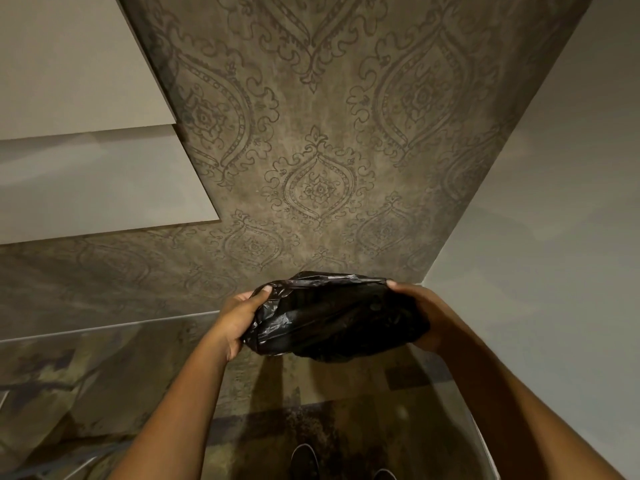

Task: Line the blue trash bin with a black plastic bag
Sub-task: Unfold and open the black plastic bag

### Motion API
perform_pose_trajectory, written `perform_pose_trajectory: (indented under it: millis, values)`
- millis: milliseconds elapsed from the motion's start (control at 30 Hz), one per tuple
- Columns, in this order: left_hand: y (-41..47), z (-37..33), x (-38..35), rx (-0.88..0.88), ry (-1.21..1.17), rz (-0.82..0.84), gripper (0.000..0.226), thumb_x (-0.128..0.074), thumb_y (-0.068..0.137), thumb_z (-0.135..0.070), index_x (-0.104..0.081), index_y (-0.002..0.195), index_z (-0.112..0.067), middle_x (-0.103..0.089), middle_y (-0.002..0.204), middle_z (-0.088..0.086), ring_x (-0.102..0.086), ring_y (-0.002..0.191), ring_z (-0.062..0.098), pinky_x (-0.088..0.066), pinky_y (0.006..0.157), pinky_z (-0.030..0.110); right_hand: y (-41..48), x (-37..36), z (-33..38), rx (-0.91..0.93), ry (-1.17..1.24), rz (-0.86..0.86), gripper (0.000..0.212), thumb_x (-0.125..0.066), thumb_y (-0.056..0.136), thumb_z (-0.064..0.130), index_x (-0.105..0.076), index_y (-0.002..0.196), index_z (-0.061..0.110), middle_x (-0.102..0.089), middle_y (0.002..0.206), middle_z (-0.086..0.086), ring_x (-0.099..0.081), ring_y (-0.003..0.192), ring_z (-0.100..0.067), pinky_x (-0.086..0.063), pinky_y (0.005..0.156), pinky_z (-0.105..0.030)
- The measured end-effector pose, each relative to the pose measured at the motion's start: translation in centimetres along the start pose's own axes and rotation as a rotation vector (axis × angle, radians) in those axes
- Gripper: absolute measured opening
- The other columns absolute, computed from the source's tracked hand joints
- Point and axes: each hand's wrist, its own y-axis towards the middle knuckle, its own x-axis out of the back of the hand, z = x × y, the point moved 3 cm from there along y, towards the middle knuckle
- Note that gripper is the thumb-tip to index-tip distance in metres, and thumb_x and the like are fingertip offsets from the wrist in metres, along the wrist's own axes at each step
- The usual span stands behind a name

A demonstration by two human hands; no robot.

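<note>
A crumpled black plastic bag [334,317] hangs in the air between my two hands, in front of a patterned wall. My left hand [239,320] grips its left edge, thumb on top. My right hand [420,315] grips its right edge, fingers wrapped under it. The bag is bunched up, its opening pulled a little apart along the top. No blue trash bin is in view; the bag hides whatever is directly beneath it.
A wall with grey ornamental wallpaper [322,188] stands straight ahead. A plain pale wall [561,202] closes the right side. Pale panels [79,98] jut out at the left. Dark mottled floor [322,434] and the tips of my shoes [304,460] show below.
</note>
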Motion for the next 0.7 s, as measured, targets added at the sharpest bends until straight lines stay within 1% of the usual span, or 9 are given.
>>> perform_pose_trajectory:
  millis: [133, 200, 267, 333, 400, 500, 567, 633, 700]
  values:
    - [0.4, 0.0, 0.7, -0.09, 0.226, -0.136, 0.024, -0.071, 0.099, -0.027, -0.081, 0.096, -0.006, -0.083, 0.085, 0.01, -0.077, 0.076, 0.025, -0.059, 0.063, 0.027, 1.1, -0.3, 0.8, 0.116, -0.189, -0.234, 0.041, -0.065, 0.101, 0.03, -0.07, 0.107, -0.011, -0.072, 0.101, -0.028, -0.067, 0.096, -0.04, -0.053, 0.086, -0.045]
    - [1.1, 0.1, 1.0, -0.182, 0.458, -0.191, 0.02, -0.073, 0.097, -0.019, -0.078, 0.084, -0.005, -0.077, 0.077, 0.011, -0.068, 0.071, 0.024, -0.052, 0.066, 0.03, 1.8, 0.0, 1.0, 0.216, -0.379, -0.412, 0.037, -0.064, 0.101, 0.033, -0.067, 0.079, 0.003, -0.065, 0.076, -0.016, -0.06, 0.078, -0.029, -0.048, 0.07, -0.036]
    - [1.7, 0.5, 1.7, -0.171, 0.596, -0.246, 0.017, -0.071, 0.096, -0.008, -0.075, 0.08, -0.008, -0.074, 0.079, 0.015, -0.065, 0.074, 0.023, -0.05, 0.07, 0.033, 2.5, -0.1, 0.9, 0.269, -0.495, -0.469, 0.037, -0.061, 0.103, 0.035, -0.061, 0.075, 0.01, -0.055, 0.071, -0.013, -0.052, 0.073, -0.025, -0.042, 0.068, -0.037]
    - [2.0, 0.9, 2.4, -0.092, 0.576, -0.286, 0.024, -0.064, 0.098, -0.002, -0.071, 0.077, -0.012, -0.071, 0.07, 0.009, -0.065, 0.067, 0.024, -0.051, 0.062, 0.03, 3.1, -0.3, 0.7, 0.29, -0.507, -0.474, 0.037, -0.06, 0.103, 0.035, -0.057, 0.074, 0.011, -0.049, 0.069, -0.011, -0.047, 0.071, -0.023, -0.039, 0.066, -0.037]
    - [2.2, 1.2, 2.6, 0.032, 0.317, -0.268, 0.024, -0.056, 0.102, -0.005, -0.068, 0.082, -0.011, -0.071, 0.065, 0.008, -0.065, 0.056, 0.022, -0.055, 0.055, 0.03, 3.6, -0.9, 0.7, 0.292, -0.666, -0.465, 0.041, -0.061, 0.102, 0.036, -0.055, 0.072, 0.007, -0.05, 0.066, -0.006, -0.047, 0.068, -0.021, -0.041, 0.063, -0.032]
    - [2.6, 0.5, 1.3, 0.099, 0.038, -0.217, 0.021, -0.051, 0.104, -0.011, -0.069, 0.094, -0.013, -0.075, 0.068, 0.006, -0.07, 0.056, 0.02, -0.057, 0.055, 0.03, 4.1, -2.3, 0.3, 0.307, -1.239, -0.561, 0.027, -0.065, 0.099, 0.033, -0.072, 0.106, 0.007, -0.07, 0.101, -0.01, -0.066, 0.096, -0.029, -0.054, 0.086, -0.04]
    - [2.7, -0.7, 0.1, 0.049, -0.029, -0.174, 0.025, -0.05, 0.104, -0.01, -0.071, 0.09, -0.014, -0.076, 0.062, 0.001, -0.072, 0.051, 0.014, -0.054, 0.046, 0.021, 3.4, -4.8, 0.4, 0.599, -1.293, -0.657, 0.037, -0.068, 0.095, 0.029, -0.067, 0.128, 0.012, -0.067, 0.124, -0.011, -0.065, 0.115, -0.029, -0.054, 0.098, -0.048]
    - [2.8, -1.8, -1.0, -0.003, -0.036, -0.143, 0.026, -0.052, 0.105, -0.012, -0.072, 0.088, -0.014, -0.077, 0.06, -0.002, -0.073, 0.05, 0.012, -0.051, 0.042, 0.018, 3.2, -8.8, 0.1, 0.974, -1.229, -0.524, 0.037, -0.067, 0.094, 0.038, -0.066, 0.124, 0.015, -0.067, 0.122, -0.005, -0.063, 0.115, -0.021, -0.052, 0.1, -0.042]
    - [2.7, -2.9, -1.6, -0.039, 0.017, -0.137, 0.026, -0.054, 0.105, -0.017, -0.072, 0.087, -0.015, -0.075, 0.059, -0.002, -0.072, 0.053, 0.015, -0.049, 0.041, 0.019, 4.2, -12.5, -1.9, 1.098, -1.356, -0.279, 0.054, -0.065, 0.092, 0.06, -0.061, 0.128, 0.02, -0.064, 0.126, 0.0, -0.058, 0.122, -0.016, -0.044, 0.108, -0.034]
